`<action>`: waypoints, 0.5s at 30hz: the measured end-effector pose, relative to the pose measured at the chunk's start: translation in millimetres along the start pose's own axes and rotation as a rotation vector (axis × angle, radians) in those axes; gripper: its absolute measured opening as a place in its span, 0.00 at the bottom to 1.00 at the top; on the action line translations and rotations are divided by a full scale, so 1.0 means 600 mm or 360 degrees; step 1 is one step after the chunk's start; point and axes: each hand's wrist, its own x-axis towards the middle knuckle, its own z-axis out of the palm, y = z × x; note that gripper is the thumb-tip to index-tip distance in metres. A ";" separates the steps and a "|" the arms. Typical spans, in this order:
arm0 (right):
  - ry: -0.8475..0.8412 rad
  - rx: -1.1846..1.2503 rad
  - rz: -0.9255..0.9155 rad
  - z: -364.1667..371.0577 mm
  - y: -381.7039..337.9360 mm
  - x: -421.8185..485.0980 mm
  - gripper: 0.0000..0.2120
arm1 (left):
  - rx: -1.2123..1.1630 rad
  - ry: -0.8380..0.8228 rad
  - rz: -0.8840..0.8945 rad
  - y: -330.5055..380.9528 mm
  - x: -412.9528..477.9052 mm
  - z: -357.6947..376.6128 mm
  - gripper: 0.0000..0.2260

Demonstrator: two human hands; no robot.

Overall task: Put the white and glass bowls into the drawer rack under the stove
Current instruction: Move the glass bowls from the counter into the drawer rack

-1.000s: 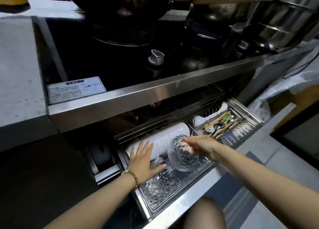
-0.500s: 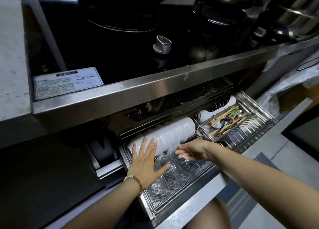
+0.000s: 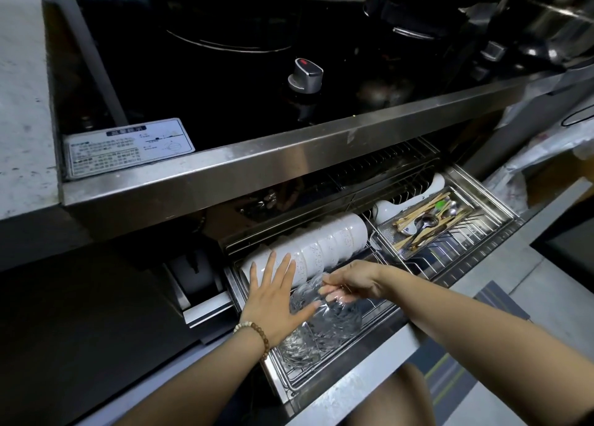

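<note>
Right hand (image 3: 353, 281) pinches the upper rim of the glass bowl (image 3: 340, 322), which stands on edge in the drawer rack (image 3: 291, 379). Left hand (image 3: 276, 300), fingers spread, touches its left side, beside the white bowls (image 3: 324, 245).

Your forearms are bare, no sleeves showing. A brown-and-pale bead bracelet (image 3: 254, 332) circles your left wrist. No rings visible.

Glass bowls (image 3: 324, 322) before white bowls (image 3: 324, 245) in rack (image 3: 450, 265)
</note>
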 end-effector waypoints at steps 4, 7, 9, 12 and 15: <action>-0.0004 -0.0040 -0.0015 -0.001 0.006 0.001 0.09 | -0.0002 0.0004 -0.0007 -0.001 0.001 0.003 0.45; -0.0055 -0.0093 0.0005 -0.001 0.009 -0.002 0.08 | -0.0011 0.0008 -0.0006 -0.001 0.001 0.003 0.46; -0.0078 -0.0128 -0.0001 -0.001 0.009 -0.005 0.08 | -0.0016 0.0010 -0.0007 -0.002 0.000 0.004 0.46; 0.0013 -0.0234 -0.0068 -0.005 0.008 -0.009 0.06 | -0.0009 0.0013 -0.0014 -0.002 0.002 0.005 0.46; 0.0193 -0.0514 -0.0138 -0.006 0.006 -0.018 0.04 | -0.0013 -0.0014 -0.0013 -0.002 0.003 0.004 0.46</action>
